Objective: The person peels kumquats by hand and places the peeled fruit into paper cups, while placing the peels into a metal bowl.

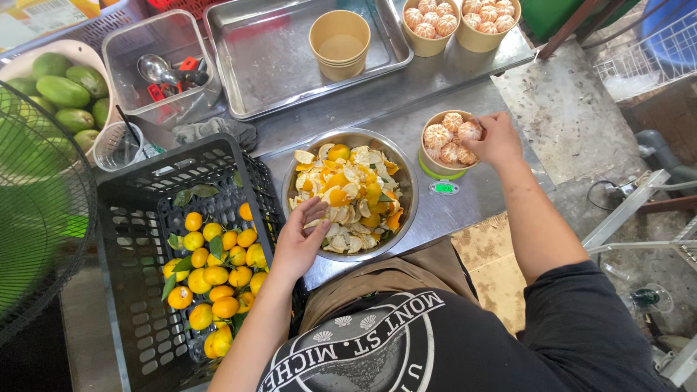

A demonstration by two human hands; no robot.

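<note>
Right hand: the right hand (496, 139) reaches to the far right, fingers curled down over the paper cup (444, 142), fingertips pinching a peeled mandarin (469, 131) at the cup's right rim; whether it bears the fruit's weight cannot be told.
Left hand: the left hand (299, 239) lies at the near-left rim of the steel bowl (408, 190), palm down, fingers loosely spread and resting on the peel heap (351, 196); it grips nothing that shows.
Paper cup: stands on a small green scale (443, 186) on the counter (479, 199), just right of the bowl, heaped with peeled mandarins to the rim.
Crate: black plastic crate (138, 210) at the near left, holding unpeeled mandarins (214, 279) with leaves.
Far items: steel tray (268, 65) with stacked empty cups (339, 43); two filled cups (459, 20) at the far right.
Risk, cup: the load is heaped; pressing one more fruit at the rim could roll a neighbour off onto the counter, or tip the cup on the small scale.
Risk, bowl: the left hand bears on the near rim, which overhangs the counter edge; a hard lean might tilt the bowl and spill peel.
Risk, reading: the right hand's weight on the cup would likely falsify the scale reading.
</note>
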